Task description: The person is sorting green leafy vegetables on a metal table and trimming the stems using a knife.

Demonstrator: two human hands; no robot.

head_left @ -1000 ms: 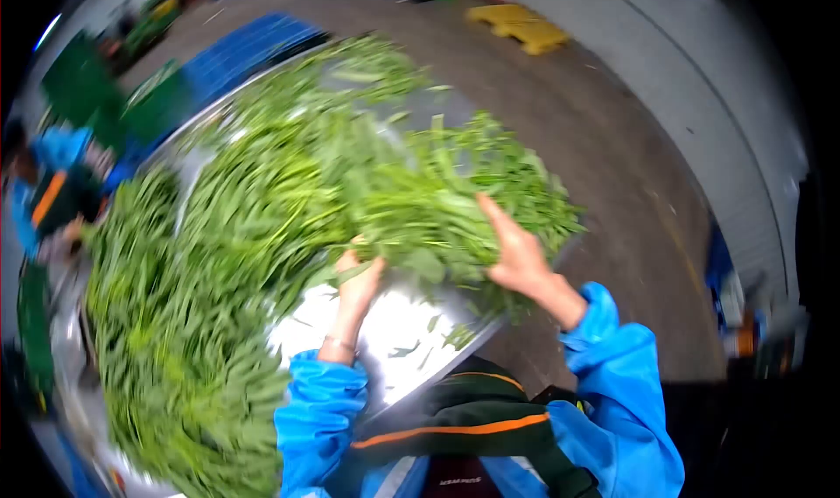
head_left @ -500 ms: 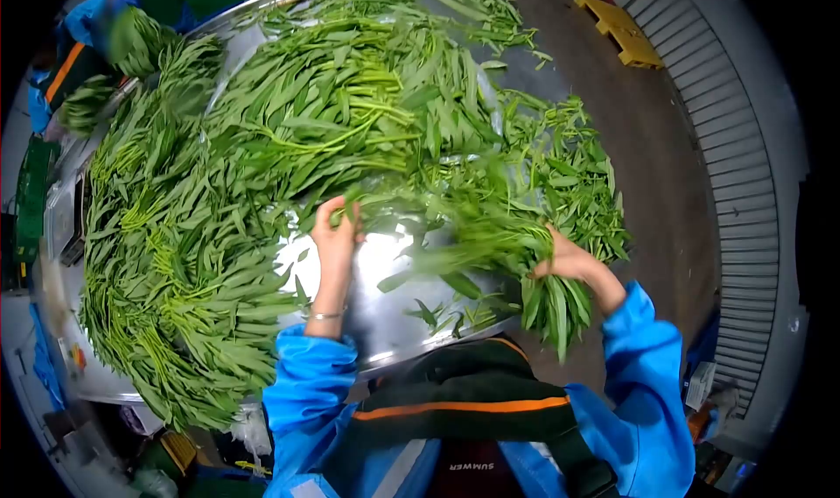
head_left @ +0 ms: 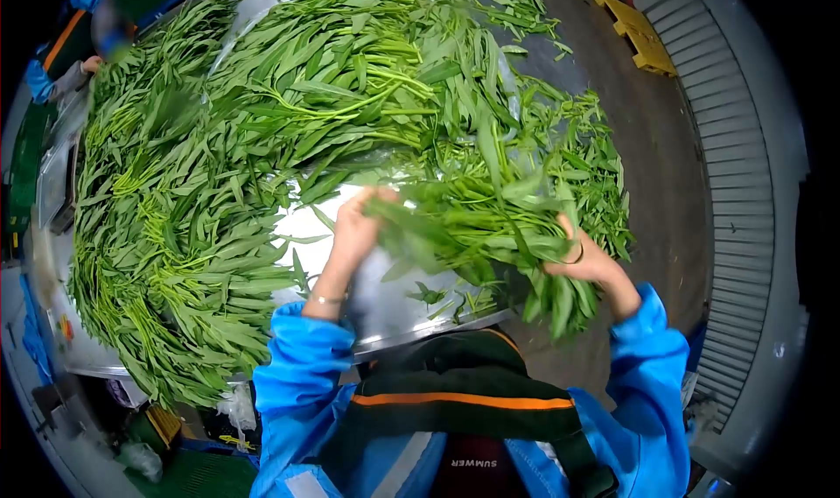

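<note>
A bunch of water spinach (head_left: 477, 222), long green stems and narrow leaves, is gripped in my right hand (head_left: 582, 257) near the table's front right edge. Some of its leaves hang below that hand. My left hand (head_left: 354, 227) is at the bunch's left end with fingers closed on leaf tips, which are smeared by motion. Beyond both hands lies a large pile of water spinach (head_left: 350, 87) with its stems mostly side by side. Loose leaves and stem pieces (head_left: 477, 301) lie on the metal table (head_left: 394, 310) below the bunch.
Another heap of water spinach (head_left: 166, 235) covers the table's left side. More loose greens (head_left: 595, 174) lie along the right edge. A co-worker's hand (head_left: 92, 64) shows at the far left. A yellow pallet (head_left: 634, 32) stands on the floor near a slatted grey wall (head_left: 744, 192).
My left hand has moved right and closed on the leaf tips. The bunch in my right hand is now stretched between both hands. The co-worker's bundle at the far left is no longer held up.
</note>
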